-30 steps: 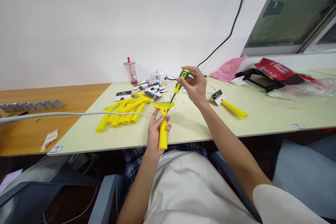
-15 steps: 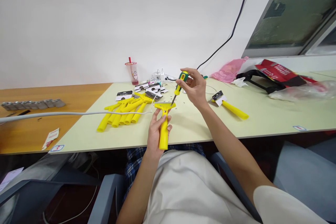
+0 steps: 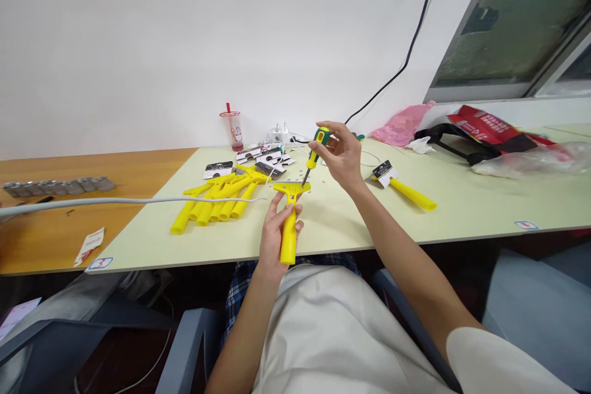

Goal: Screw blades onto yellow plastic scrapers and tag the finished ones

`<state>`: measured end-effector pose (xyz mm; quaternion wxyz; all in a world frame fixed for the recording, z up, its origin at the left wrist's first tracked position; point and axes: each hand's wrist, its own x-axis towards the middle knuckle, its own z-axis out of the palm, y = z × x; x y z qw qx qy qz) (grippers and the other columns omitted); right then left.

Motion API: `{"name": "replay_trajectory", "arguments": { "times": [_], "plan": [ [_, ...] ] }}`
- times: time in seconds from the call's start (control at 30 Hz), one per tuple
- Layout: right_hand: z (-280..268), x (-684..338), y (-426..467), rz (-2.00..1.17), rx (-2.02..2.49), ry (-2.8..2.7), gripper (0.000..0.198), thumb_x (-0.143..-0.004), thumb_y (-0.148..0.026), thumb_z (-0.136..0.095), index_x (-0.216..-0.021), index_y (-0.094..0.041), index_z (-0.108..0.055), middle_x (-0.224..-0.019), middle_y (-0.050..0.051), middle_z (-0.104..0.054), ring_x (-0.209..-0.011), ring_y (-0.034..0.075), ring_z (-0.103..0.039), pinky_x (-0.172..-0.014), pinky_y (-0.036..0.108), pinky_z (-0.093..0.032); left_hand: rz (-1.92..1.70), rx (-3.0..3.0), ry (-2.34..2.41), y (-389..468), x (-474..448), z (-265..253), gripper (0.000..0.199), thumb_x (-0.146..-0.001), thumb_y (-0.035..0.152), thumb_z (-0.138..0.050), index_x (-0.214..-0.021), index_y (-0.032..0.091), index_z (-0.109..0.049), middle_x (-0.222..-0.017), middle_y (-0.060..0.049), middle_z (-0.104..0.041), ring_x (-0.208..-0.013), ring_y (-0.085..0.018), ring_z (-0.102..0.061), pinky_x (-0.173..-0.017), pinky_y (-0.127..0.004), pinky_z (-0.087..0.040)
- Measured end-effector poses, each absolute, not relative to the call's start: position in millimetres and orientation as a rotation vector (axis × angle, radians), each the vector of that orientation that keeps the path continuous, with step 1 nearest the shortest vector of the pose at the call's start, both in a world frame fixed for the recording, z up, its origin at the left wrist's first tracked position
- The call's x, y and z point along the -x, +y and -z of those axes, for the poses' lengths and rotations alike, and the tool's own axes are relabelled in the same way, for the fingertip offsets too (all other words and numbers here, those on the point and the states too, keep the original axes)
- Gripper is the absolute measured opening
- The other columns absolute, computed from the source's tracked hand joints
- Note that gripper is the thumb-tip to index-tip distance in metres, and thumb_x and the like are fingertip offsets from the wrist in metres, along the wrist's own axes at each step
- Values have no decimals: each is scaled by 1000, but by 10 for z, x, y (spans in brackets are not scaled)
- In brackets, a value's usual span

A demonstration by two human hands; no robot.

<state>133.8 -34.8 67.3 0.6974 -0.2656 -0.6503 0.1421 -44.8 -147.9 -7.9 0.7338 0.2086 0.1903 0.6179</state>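
My left hand point(image 3: 274, 234) is closed round the handle of a yellow scraper point(image 3: 289, 237), its wide head pointing away from me over the table. In my right hand point(image 3: 344, 152) is a green and yellow screwdriver point(image 3: 318, 144), gripped by the fingertips and tilted. Its tip meets the right part of the scraper head, where a screw seems to sit, too small to make out. Left of my hands lies a pile of yellow scraper handles point(image 3: 219, 200). Another yellow scraper point(image 3: 410, 192) with a black and white card rests to the right.
Black and white cards point(image 3: 218, 170) and a power strip point(image 3: 278, 134) lie at the back near a plastic cup point(image 3: 232, 129). A white cable point(image 3: 138, 201) crosses from the left. Tiny metal pieces are scattered behind the scraper. Right stand a pink bag point(image 3: 401, 125) and a red-black bag point(image 3: 492, 129).
Almost nothing differs. The scraper and screwdriver have shifted very slightly in the picture, with the tip still at the right part of the scraper head.
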Motion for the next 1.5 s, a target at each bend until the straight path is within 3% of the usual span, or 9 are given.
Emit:
{"name": "replay_trajectory", "arguments": {
  "times": [0.3,0.73,1.07,1.27,1.5],
  "plan": [
    [-654,-1351,-325,-279,593,-1460,58,-85,-74,-88,-124,-34,-74,-110,2,-63,-79,16,-61,-72,32,-64,-1348,-463,419,-1471,448,88,55,-92,4,-74,-141,26,-59,-146,-16,-70,-92,-12,-75,-59,-14,-50],
    [-653,-1339,-328,-284,558,-1429,56,-81,-68,-94,-121,-33,-75,-109,1,-65,-76,13,-60,-68,30,-61,-1341,-450,418,-1479,448,56,60,-92,3,-73,-146,25,-57,-146,-18,-70,-91,-12,-75,-58,-15,-49],
    [-612,-1330,-291,-186,555,-1453,56,-87,-70,-88,-125,-32,-73,-117,2,-68,-84,14,-69,-69,28,-64,-1345,-437,404,-1486,439,39,54,-95,1,-69,-144,21,-56,-143,-20,-71,-87,-11,-74,-57,-15,-50],
    [-609,-1315,-284,-300,481,-1449,57,-85,-70,-90,-124,-34,-70,-118,0,-62,-75,12,-76,-67,29,-68,-1343,-422,415,-1485,439,27,52,-96,-1,-67,-142,21,-57,-142,-19,-71,-85,-10,-73,-56,-14,-49],
    [-619,-1294,-336,-455,467,-1529,60,-92,-75,-80,-126,-33,-55,-92,-4,-68,-60,13,-74,-55,28,-65,-1348,-399,417,-1480,434,21,54,-96,-2,-66,-144,20,-55,-142,-21,-70,-83,-10,-73,-55,-14,-49]
  ]
}}
